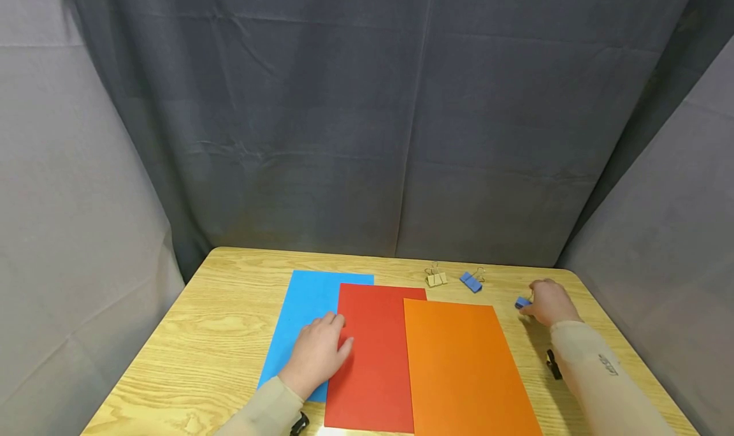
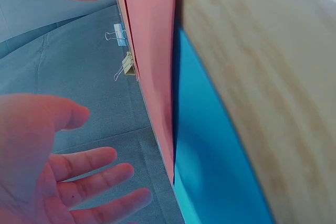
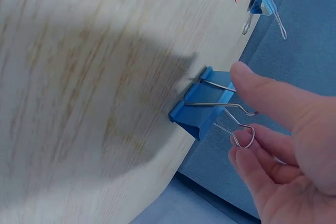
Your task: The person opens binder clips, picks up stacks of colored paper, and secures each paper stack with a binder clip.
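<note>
At the table's right side, my right hand (image 1: 553, 302) pinches a blue binder clip (image 1: 522, 303) by its wire handles. The right wrist view shows thumb and fingers on opposite sides of the handles, with the clip's blue body (image 3: 202, 106) close to the wood. My left hand (image 1: 318, 353) is held over the blue sheet (image 1: 306, 302) and the edge of the red sheet (image 1: 373, 359), fingers spread and holding nothing. An orange sheet (image 1: 464, 366) overlaps the red one, which in turn overlaps the blue one.
Behind the sheets lie a yellow binder clip (image 1: 437, 280) and another blue binder clip (image 1: 471, 283). The wooden table (image 1: 212, 334) has a dark curtain (image 1: 309, 136) at its back edge and pale grey cloths at both sides.
</note>
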`<state>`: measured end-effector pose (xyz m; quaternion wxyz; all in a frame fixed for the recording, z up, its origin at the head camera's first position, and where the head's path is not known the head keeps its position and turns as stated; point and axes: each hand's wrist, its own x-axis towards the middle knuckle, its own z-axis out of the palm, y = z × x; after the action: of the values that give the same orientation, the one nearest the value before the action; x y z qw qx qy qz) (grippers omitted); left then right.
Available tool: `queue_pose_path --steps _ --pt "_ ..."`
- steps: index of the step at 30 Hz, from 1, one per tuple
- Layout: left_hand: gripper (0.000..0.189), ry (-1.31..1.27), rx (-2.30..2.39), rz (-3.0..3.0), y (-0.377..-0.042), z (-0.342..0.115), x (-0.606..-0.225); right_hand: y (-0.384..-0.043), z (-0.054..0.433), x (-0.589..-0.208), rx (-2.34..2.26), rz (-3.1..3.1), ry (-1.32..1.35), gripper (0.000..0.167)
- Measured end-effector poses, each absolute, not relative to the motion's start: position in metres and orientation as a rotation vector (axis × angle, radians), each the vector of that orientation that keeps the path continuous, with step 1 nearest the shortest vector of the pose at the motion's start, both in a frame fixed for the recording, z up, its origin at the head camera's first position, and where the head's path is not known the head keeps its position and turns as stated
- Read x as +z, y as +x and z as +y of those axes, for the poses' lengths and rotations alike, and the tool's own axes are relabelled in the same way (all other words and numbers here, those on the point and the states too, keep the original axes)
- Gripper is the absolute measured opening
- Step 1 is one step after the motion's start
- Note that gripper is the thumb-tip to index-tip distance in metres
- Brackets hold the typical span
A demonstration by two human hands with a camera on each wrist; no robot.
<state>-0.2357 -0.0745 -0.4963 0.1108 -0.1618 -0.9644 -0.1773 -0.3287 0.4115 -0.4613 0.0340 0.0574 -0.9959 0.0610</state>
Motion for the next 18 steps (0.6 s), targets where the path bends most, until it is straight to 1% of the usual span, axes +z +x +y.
queue_pose_path --steps 9,18 --pt "0.029 -0.479 -0.502 -2.818 -0.2362 -0.0731 -0.4966 -0.3332 0.4191 -0.4643 0.269 -3.085 0.113 0.047" --pt "0.029 -0.493 -0.513 -2.840 -0.2347 -0.0717 -0.4951 -0.3295 0.4203 -0.4656 0.256 -3.063 0.106 0.050"
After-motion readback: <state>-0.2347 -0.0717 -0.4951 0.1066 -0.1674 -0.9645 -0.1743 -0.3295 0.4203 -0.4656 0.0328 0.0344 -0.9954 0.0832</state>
